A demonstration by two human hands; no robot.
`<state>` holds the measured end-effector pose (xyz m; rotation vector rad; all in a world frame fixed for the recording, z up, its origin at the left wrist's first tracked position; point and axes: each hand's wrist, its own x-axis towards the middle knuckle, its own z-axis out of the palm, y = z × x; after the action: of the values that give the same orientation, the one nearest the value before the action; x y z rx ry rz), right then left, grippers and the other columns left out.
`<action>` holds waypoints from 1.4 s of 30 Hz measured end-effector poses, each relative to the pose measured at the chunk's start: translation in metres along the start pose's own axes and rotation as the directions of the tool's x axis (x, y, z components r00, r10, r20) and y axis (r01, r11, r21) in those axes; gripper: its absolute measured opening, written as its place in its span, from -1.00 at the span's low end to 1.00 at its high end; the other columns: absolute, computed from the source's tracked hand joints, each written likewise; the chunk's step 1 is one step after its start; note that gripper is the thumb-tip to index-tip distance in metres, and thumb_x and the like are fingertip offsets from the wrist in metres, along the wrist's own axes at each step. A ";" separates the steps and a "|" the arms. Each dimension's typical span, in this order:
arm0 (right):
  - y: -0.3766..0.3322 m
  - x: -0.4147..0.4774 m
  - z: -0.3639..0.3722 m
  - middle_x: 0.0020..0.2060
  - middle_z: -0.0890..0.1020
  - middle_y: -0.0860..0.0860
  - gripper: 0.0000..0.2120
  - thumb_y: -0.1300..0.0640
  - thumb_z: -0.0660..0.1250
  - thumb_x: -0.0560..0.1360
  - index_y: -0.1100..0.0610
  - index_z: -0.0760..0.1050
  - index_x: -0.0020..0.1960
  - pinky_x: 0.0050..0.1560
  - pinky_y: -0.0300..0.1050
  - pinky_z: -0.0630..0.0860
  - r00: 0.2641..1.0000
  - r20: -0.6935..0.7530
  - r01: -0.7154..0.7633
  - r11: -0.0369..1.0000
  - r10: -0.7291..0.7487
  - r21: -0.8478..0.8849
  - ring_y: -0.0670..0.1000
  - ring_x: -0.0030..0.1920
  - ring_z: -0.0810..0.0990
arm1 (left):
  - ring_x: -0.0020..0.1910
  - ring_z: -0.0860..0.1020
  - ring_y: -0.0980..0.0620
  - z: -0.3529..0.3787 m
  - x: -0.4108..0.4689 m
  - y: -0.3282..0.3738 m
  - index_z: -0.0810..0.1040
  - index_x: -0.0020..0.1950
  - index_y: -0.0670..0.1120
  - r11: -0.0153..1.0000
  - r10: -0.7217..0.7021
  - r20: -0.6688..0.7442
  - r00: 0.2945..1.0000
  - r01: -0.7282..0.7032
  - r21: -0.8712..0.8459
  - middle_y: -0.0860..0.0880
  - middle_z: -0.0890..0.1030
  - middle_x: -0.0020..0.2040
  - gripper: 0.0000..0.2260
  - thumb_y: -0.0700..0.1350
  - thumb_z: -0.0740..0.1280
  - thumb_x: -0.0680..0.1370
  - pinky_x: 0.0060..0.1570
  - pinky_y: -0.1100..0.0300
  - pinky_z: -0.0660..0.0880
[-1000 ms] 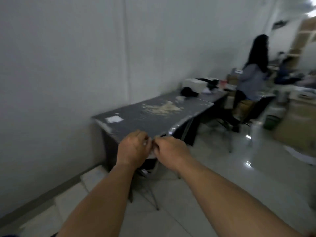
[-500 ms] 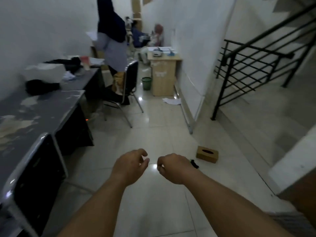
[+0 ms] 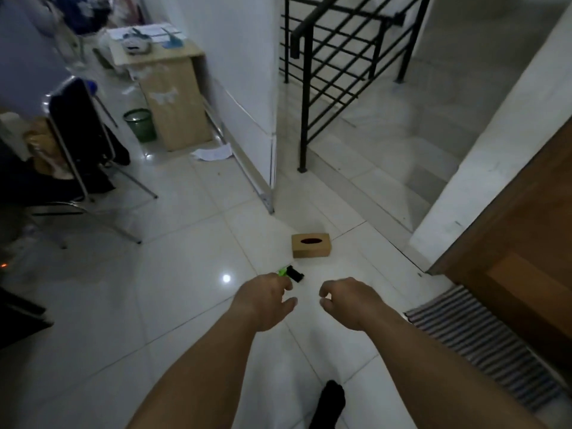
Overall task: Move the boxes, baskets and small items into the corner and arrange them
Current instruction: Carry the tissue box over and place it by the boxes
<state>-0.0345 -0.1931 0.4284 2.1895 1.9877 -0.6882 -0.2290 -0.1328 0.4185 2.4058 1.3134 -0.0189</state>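
A brown cardboard tissue box (image 3: 311, 245) with an oval slot lies on the white tiled floor near the wall's end. Just in front of it lies a small black and green item (image 3: 293, 273), partly hidden behind my left fingers. My left hand (image 3: 263, 301) hovers above the floor, fingers loosely curled, holding nothing. My right hand (image 3: 349, 301) hangs beside it, also loosely curled and empty. Both hands are short of the box.
A black-backed metal chair (image 3: 77, 134) stands at the left. A green bin (image 3: 139, 123) and a wooden cabinet (image 3: 173, 97) sit behind it, with paper (image 3: 213, 153) on the floor. Black stair railing (image 3: 325, 57), a wooden door (image 3: 526, 243) and a striped mat (image 3: 483, 345) lie right.
My view swung from the grey desk by the wall round to the floor near the stairs. My hands let go of each other and moved apart, closer to the tissue box.
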 end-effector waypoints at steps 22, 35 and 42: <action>0.170 0.404 -0.069 0.34 0.45 0.10 -0.49 -0.12 0.17 0.59 -0.03 0.24 0.50 0.21 0.01 0.46 0.927 0.297 -0.289 0.941 0.230 0.175 0.14 0.27 0.47 | 0.21 0.49 -0.09 0.023 0.430 -0.076 0.36 0.39 0.02 0.963 -0.257 0.397 0.881 0.269 0.025 -0.06 0.49 0.25 -0.58 0.14 0.24 0.57 0.13 0.00 0.49; 0.288 0.678 0.127 0.38 0.30 0.17 -0.48 -0.06 0.13 0.62 -0.03 0.12 0.54 0.29 0.09 0.40 0.854 0.423 -0.400 0.902 0.303 0.161 0.25 0.34 0.36 | 0.30 0.35 -0.21 0.260 0.649 -0.190 0.00 0.56 0.14 0.905 -0.396 0.536 0.745 0.414 0.094 -0.08 0.19 0.48 -0.37 0.09 0.26 0.58 0.12 -0.09 0.44; 0.327 0.745 0.250 0.43 0.22 0.20 -0.42 -0.01 0.17 0.61 -0.09 0.04 0.57 0.27 0.15 0.41 0.861 0.439 -0.342 0.931 0.255 0.130 0.33 0.29 0.38 | 0.47 0.14 -0.30 0.395 0.699 -0.220 -0.05 0.55 0.19 0.910 -0.396 0.542 0.741 0.395 0.124 -0.02 -0.13 0.60 -0.36 0.07 0.26 0.60 0.21 -0.19 0.40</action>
<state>0.2491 0.3523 -0.1608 2.1531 1.3808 -1.2311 0.0524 0.3979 -0.1576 1.8425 1.4785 -0.7843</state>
